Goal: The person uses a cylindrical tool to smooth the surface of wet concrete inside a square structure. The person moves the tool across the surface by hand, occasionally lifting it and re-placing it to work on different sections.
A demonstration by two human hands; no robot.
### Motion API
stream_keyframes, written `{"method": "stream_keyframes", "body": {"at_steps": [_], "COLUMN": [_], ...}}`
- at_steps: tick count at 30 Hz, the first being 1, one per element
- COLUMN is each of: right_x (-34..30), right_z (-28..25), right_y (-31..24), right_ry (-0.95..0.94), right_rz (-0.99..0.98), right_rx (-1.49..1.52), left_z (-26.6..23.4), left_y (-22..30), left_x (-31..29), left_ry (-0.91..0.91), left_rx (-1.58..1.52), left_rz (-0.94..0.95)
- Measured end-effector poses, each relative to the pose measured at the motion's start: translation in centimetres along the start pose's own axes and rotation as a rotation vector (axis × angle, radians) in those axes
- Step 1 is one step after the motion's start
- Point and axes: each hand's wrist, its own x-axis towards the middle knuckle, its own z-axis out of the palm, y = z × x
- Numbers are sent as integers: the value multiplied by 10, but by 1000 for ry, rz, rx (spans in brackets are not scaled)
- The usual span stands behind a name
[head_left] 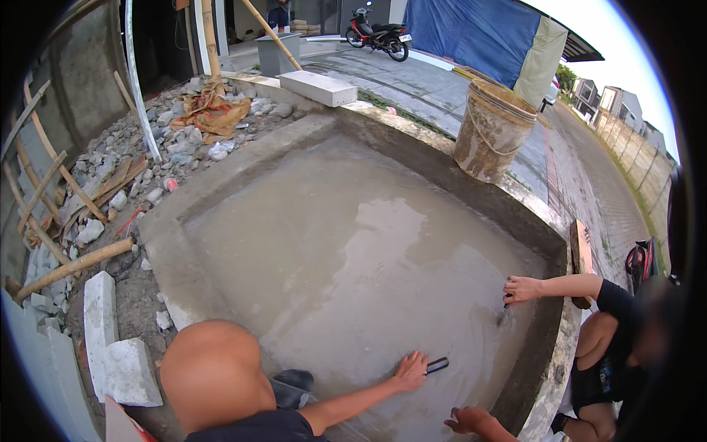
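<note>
Wet grey cement (317,221) fills a low-walled basin in front of me. From the lower edge my left arm reaches over it, and my left hand (409,372) is closed on a small trowel-like tool (437,365). Only a dark, oblong part of that tool shows beyond my fingers. My right hand (471,421) hovers low over the cement near the bottom edge, fingers loosely apart with nothing visible in them. At the right, a co-worker's hand (522,289) holds a small trowel (504,312) against the surface.
My bent knee (213,372) and dark boot (293,384) are at lower left. A stained bucket (495,131) and a pale block (318,88) stand on the basin's wall. Rubble (177,140) and bamboo poles (81,267) lie left. The co-worker (626,353) crouches right.
</note>
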Motion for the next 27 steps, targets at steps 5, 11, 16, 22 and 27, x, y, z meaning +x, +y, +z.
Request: {"method": "stream_keyframes", "body": {"at_steps": [5,11,16,22,27], "right_x": [2,-4,-7,-11,-15], "right_z": [7,3,-7,-2,-12], "right_y": [-3,-5,-15,-11,-23], "right_ry": [38,45,40,30,78], "right_rz": [-48,-25,-18,-7,-28], "right_rx": [-14,-11,25,-16,-11], "left_z": [26,24,32,35,5], "left_y": [-21,-9,-22,-26,-25], "left_x": [-22,-29,-38,-13,-25], "left_ry": [104,62,55,-228,-252], "left_rx": [50,42,-211,-858,-1047], "left_rz": [84,3,-88,-337,-344]}}
